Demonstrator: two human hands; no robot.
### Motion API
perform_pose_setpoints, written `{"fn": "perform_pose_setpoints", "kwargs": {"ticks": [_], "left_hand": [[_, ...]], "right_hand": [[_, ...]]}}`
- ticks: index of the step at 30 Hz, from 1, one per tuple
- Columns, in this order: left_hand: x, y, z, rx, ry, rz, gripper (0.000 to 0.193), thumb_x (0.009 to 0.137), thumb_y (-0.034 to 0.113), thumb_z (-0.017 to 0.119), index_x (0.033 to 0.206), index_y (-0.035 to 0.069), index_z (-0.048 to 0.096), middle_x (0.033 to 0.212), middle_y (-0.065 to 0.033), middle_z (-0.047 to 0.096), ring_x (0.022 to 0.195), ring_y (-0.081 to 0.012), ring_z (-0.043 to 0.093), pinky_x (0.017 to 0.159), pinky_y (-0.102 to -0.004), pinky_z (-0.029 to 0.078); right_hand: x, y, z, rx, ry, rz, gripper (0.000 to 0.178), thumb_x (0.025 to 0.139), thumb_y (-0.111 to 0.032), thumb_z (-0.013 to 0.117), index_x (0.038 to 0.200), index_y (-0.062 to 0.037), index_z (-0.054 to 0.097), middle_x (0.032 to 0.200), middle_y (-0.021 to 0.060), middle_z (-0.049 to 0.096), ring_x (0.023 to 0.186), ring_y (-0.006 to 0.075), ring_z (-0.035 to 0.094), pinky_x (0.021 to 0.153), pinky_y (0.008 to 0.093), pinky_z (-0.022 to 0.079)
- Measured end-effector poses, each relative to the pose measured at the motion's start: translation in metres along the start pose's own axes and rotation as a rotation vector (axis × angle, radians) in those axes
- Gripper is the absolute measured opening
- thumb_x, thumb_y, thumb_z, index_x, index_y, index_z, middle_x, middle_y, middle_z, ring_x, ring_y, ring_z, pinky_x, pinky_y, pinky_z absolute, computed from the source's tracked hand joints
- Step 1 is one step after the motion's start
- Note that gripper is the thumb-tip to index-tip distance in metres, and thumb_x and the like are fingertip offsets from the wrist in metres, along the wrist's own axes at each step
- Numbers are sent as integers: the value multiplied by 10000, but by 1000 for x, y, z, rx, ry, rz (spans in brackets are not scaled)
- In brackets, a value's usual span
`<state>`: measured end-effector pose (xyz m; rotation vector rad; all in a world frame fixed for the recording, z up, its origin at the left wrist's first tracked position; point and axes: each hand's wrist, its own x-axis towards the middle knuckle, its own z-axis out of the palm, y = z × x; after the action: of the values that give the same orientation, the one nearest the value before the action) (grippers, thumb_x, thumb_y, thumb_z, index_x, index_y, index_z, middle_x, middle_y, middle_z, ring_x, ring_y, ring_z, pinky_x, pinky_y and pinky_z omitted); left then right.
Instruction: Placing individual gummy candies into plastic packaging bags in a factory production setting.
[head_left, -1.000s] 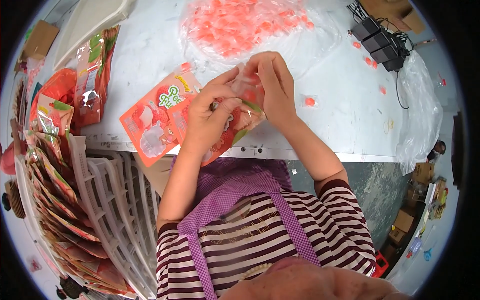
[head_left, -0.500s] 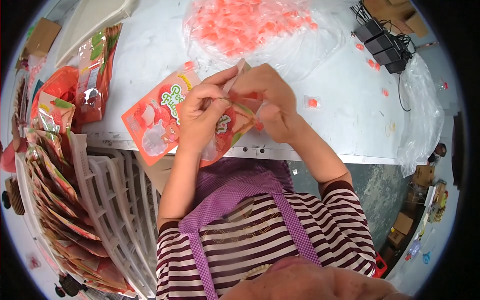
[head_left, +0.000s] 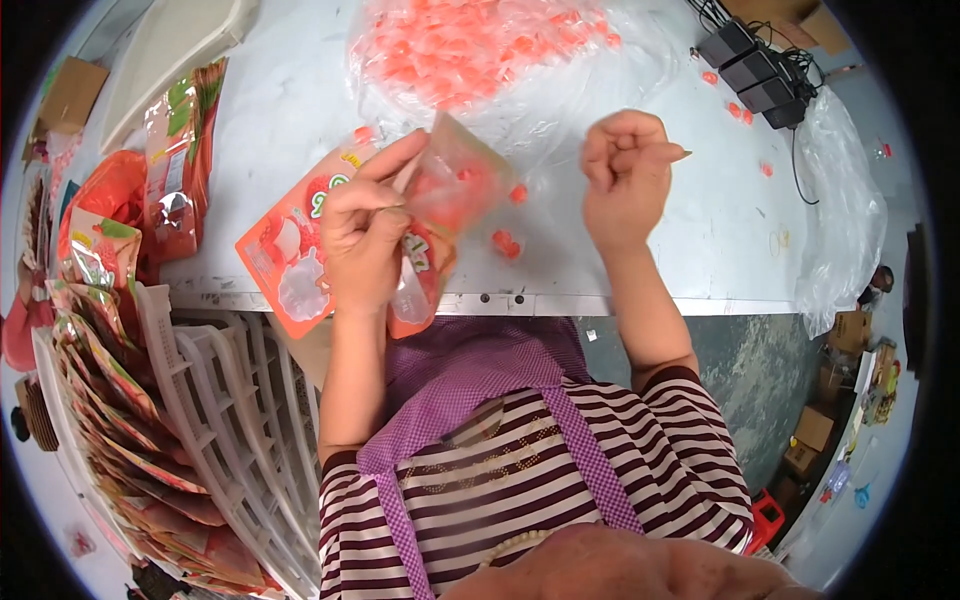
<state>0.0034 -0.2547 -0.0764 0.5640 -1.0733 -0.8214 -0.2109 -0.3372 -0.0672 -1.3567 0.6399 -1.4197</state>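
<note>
My left hand [head_left: 362, 235] pinches a printed pouch [head_left: 420, 270] in pink, red and green near the table's front edge. The pouch's upper part is tilted and blurred, with pinkish-red pieces showing there. Beneath and left of that hand, a second pouch [head_left: 275, 240] of the same print lies on the table. My right hand [head_left: 628, 180] is raised to the right, apart from the pouches. Its fingers are curled in, one digit points right, and nothing shows in them. Between my hands lie small red wrapped candies [head_left: 507, 243].
A clear plastic bag heaped with pinkish-red wrapped pieces [head_left: 450, 50] spreads at the far middle. Black power adapters [head_left: 755, 75] with cables sit far right, beside a clear plastic sheet [head_left: 840, 210]. Left are stacked pouches [head_left: 180, 150], a white crate [head_left: 195, 380] and filled pouches [head_left: 130, 440].
My right hand has left the pouch and moved right. My left hand has shifted slightly left with the pouch, whose top now tilts right. Red candies between my hands are now exposed.
</note>
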Motion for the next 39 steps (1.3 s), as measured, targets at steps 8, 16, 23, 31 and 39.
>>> {"fn": "perform_pose_setpoints", "kwargs": {"ticks": [8, 16, 23, 31, 39], "left_hand": [[-2, 22, -11, 82, 103, 31, 178, 827, 209, 641, 870, 93, 515, 1196, -288, 507, 1186, -401, 449, 967, -471, 393], [-4, 28, -13, 198, 89, 62, 186, 818, 232, 645, 853, 91, 528, 1173, -279, 529, 1177, -398, 460, 983, -474, 371], [-7, 30, -12, 194, 90, 47, 202, 820, 237, 641, 853, 80, 519, 1171, -281, 531, 1171, -393, 467, 980, -474, 370], [-7, 29, -15, 208, 106, 70, 199, 821, 228, 641, 862, 81, 512, 1162, -290, 530, 1165, -398, 471, 976, -479, 379], [-8, 27, -15, 184, 135, 46, 185, 826, 205, 638, 859, 75, 512, 1160, -284, 533, 1160, -403, 473, 951, -463, 414]], "right_hand": [[-50, 13, -48, -1300, -360, -34, 525, 801, -344, 603, 1247, -102, 466, 1290, 131, 434, 1154, 288, 409, 994, 436, 256], [-57, 14, 13, -1239, -638, -92, 809, 633, -515, 677, 1301, -135, 423, 1321, 85, 414, 1223, 275, 339, 992, 453, 204], [-57, 26, 6, -1104, -654, -183, 560, 665, -365, 704, 1133, -113, 527, 1127, 62, 487, 1095, 259, 416, 932, 397, 260], [-54, 32, 2, -1030, -614, -129, 447, 642, -280, 731, 1031, -131, 567, 1055, 55, 511, 1051, 259, 432, 922, 390, 268], [-44, 31, -7, -1090, -478, -271, 176, 696, -169, 700, 862, -121, 665, 1129, 32, 532, 1021, 263, 472, 925, 399, 294]]}}
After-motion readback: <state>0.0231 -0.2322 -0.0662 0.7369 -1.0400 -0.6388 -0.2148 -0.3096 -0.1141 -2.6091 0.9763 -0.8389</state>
